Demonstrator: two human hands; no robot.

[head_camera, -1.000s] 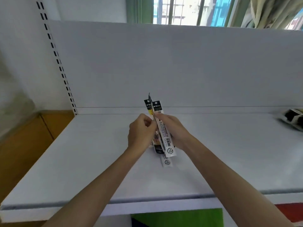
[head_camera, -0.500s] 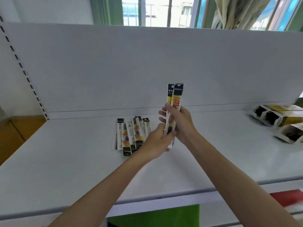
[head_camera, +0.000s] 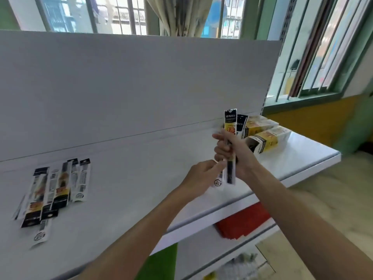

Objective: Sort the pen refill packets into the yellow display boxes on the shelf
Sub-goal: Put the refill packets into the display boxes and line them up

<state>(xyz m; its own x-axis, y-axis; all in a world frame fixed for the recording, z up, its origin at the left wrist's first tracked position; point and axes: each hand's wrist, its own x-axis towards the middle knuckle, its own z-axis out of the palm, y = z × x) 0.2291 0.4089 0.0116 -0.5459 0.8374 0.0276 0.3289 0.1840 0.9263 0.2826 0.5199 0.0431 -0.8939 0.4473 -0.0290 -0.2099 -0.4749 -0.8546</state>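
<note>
My right hand (head_camera: pixel 236 154) grips a small upright bunch of pen refill packets (head_camera: pixel 231 126), black and yellow at the top. My left hand (head_camera: pixel 201 176) pinches the lower end of a white packet in that bunch. Just behind the bunch, several yellow display boxes (head_camera: pixel 266 138) lie on their sides at the right end of the white shelf (head_camera: pixel 131 178). A loose pile of refill packets (head_camera: pixel 54 188) lies flat on the shelf at the far left, well away from both hands.
The shelf's white back panel (head_camera: pixel 121 87) rises behind everything. Its right end (head_camera: pixel 327 158) drops off to the floor. Red stock (head_camera: pixel 242 225) and something green (head_camera: pixel 161 265) sit on lower shelves. A barred window (head_camera: pixel 323 47) is to the right.
The view has swung right. Both hands carried the held packets away from the pile, rightward, up to the yellow boxes, which are now close behind them.
</note>
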